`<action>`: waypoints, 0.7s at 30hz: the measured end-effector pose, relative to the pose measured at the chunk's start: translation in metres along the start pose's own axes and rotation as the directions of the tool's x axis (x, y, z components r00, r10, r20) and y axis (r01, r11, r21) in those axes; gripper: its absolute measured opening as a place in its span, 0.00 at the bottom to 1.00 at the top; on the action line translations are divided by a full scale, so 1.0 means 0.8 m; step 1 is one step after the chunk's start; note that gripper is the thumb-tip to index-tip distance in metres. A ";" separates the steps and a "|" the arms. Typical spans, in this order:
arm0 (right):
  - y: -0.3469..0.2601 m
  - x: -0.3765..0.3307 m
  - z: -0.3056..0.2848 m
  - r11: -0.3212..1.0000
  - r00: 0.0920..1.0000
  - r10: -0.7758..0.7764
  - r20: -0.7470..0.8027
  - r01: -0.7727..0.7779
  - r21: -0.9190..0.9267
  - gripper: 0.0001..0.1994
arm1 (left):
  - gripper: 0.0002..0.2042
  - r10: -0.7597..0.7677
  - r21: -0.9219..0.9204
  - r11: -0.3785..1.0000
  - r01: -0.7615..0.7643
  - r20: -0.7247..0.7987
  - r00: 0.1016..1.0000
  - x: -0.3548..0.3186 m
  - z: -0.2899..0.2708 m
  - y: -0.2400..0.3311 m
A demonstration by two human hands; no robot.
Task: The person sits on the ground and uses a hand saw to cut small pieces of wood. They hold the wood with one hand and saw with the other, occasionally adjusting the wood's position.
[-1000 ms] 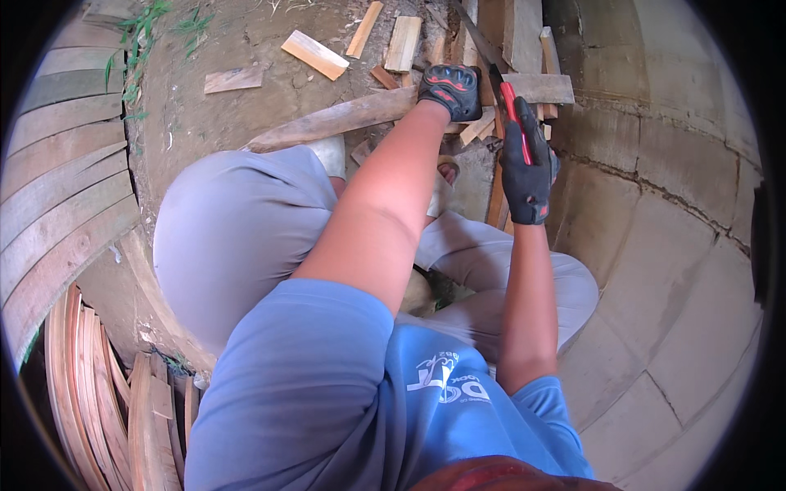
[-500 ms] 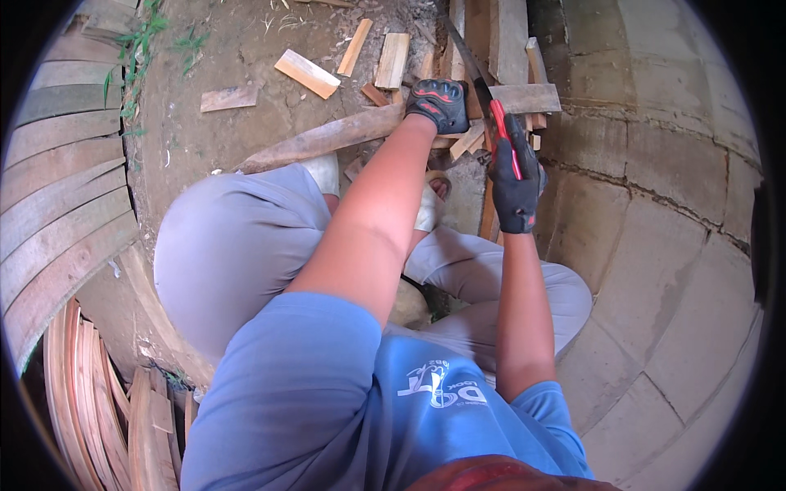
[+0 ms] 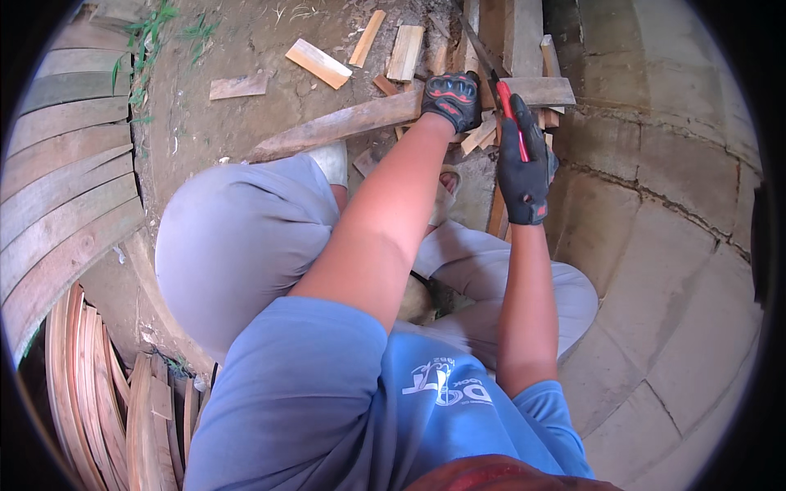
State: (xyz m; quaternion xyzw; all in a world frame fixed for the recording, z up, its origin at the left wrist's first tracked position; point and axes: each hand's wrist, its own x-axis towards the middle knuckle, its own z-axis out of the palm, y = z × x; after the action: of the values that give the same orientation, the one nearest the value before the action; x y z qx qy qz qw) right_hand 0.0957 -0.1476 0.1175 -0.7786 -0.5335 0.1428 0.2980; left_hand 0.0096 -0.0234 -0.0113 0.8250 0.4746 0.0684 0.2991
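My left hand [image 3: 452, 102], in a black glove with red trim, is closed over a long weathered wooden plank [image 3: 344, 127] that lies crosswise ahead of me. To its right, my right hand [image 3: 526, 168], in a matching glove, grips the red handle of a saw [image 3: 514, 123]. Its long dark blade points away from me and meets the plank just right of my left hand. The plank's right end [image 3: 544, 92] sticks out past the blade. How deep the blade sits in the wood cannot be made out.
Short cut wood pieces [image 3: 318, 63] lie scattered on the dirt ahead. Long boards [image 3: 522, 37] run away from me beneath the plank. Stone paving [image 3: 655, 245] spreads on the right. Wooden slats [image 3: 70, 172] line the left, with stacked thin strips [image 3: 86, 385] below.
My right hand has pushed the saw slightly away from me. The left hand keeps its hold on the plank, and the whole view has shifted a little.
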 end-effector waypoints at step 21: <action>-0.079 -0.223 -0.220 0.968 0.971 0.210 0.117 -0.189 -0.166 0.20 | 0.19 0.002 -0.014 1.000 -0.001 0.115 0.993 0.008 -0.017 0.000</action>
State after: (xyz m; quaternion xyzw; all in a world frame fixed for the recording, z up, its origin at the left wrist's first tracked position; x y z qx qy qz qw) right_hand 0.0741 -0.3502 0.2768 -0.8377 -0.4804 0.1825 0.1846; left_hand 0.0076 -0.0121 -0.0009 0.8258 0.4554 0.0243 0.3319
